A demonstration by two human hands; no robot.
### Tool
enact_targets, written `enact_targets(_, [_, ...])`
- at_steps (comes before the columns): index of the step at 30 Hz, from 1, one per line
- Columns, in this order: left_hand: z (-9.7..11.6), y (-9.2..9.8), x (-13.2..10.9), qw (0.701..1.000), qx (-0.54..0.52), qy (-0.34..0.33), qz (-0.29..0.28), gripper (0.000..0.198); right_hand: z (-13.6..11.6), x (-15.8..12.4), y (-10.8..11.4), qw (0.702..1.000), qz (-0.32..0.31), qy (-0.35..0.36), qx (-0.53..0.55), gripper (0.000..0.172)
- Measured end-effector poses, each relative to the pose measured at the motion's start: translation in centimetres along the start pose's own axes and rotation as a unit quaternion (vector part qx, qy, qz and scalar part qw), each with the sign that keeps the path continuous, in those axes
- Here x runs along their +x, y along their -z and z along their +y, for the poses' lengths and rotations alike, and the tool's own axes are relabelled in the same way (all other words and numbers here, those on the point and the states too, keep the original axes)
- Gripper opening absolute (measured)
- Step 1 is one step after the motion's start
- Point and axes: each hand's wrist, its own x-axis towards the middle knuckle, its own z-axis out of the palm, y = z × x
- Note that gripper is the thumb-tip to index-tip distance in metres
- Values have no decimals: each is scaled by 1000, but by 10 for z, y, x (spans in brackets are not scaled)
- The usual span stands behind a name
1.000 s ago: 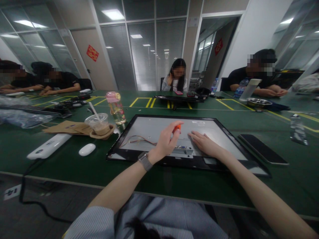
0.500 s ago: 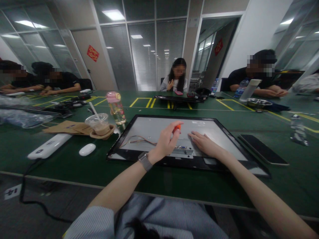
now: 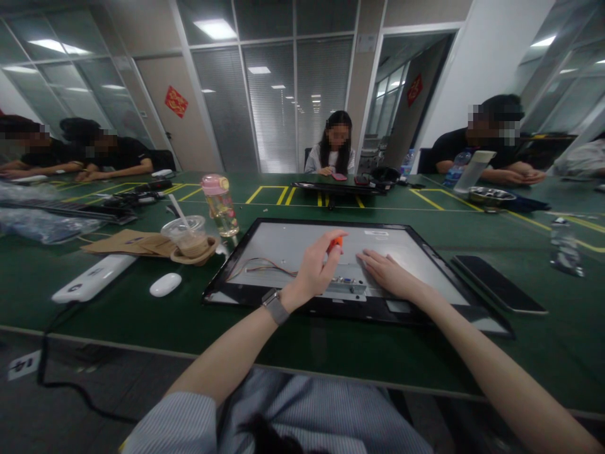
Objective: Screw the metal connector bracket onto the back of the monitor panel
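Observation:
A black-framed monitor panel (image 3: pixel 416 243) lies face down on the green table in front of me, its grey metal back up. My left hand (image 3: pixel 314 268) is closed around an orange-handled screwdriver (image 3: pixel 335 242), held upright over a small circuit board (image 3: pixel 347 285) near the panel's front edge. My right hand (image 3: pixel 390 273) lies flat with fingers stretched out on the metal back, just right of the board. Thin coloured wires (image 3: pixel 259 265) run across the panel to the left of my left hand.
A white mouse (image 3: pixel 165 284), a white power strip (image 3: pixel 92 277), a plastic cup with straw (image 3: pixel 186 234) and a pink-lidded bottle (image 3: pixel 220 205) stand left of the panel. A black phone (image 3: pixel 498 282) lies to its right. Other people sit around the table; another panel (image 3: pixel 340 186) lies beyond.
My hands have stayed in place. The person at the far end has lowered a raised hand to the table.

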Motion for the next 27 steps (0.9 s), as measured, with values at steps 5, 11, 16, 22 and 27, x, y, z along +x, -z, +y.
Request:
enact_targets(5, [-1, 0, 0, 1000, -5, -12, 4, 32, -1, -1, 1, 1000, -9, -10, 7, 56])
enact_targets(11, [-2, -1, 0, 1000, -7, -11, 4, 32, -3, -1, 1, 1000, -9, -17, 14, 56])
enact_targets(16, [0, 0, 0, 1000, -6, 3, 1, 32, -2, 0, 1, 1000, -2, -7, 16, 56])
enact_targets(22, [0, 0, 0, 1000, -1, -1, 2, 32, -5, -1, 3, 1000, -18, -17, 10, 58])
enact_targets(27, [0, 0, 0, 1000, -8, -5, 4, 31, -4, -1, 3, 1000, -13, -13, 14, 57])
